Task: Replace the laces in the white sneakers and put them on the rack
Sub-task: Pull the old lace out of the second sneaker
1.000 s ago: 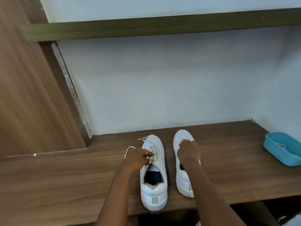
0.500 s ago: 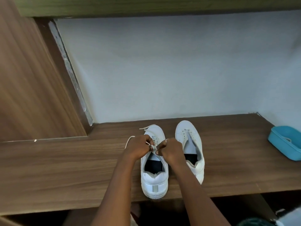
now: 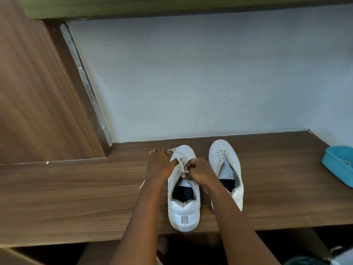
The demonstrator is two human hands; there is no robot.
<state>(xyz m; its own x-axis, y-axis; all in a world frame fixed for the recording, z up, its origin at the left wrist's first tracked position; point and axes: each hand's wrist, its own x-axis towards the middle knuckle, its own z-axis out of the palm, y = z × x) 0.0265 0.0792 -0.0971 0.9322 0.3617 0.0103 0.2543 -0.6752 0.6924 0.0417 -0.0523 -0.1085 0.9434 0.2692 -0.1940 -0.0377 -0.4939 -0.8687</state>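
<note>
Grip status: both closed on the lace (image 3: 179, 163). The right hand (image 3: 199, 171) pinches a strand between thumb and curled fingers over the throat of the left sneaker (image 3: 184, 213). The left hand (image 3: 161, 166) has its fingers curled round the lace on that sneaker's left flank. All positions below are relative to the left sneaker. The pale wall (image 3: 191, 83) is behind it, past the toe. A brown wood-grain side panel (image 3: 34, 102) is well off to its left and runs up out of frame. The wooden shelf (image 3: 76, 197) is under it, with the heel right at the near edge and the toe pointing at the wall. An upper board (image 3: 172, 6) sits high above it, across the top of the view. Both forearms come in from below, one on each side of it. The right sneaker (image 3: 223, 155) is just beside it on the right, not touching, toe slightly nearer the wall, tongue exposed and heel partly hidden by the right forearm. A teal tub (image 3: 338, 165) is well apart to its right, cut off by the frame edge, with something pale inside that I can't make out. The lace is threaded across the upper eyelets, with one loop showing beyond the left hand's knuckles and one loose end lying on the shelf left of the left forearm. The left sneaker has a grey heel tab and a dark insole. There's a thin ring (image 3: 194, 160) on a right-hand finger.
</note>
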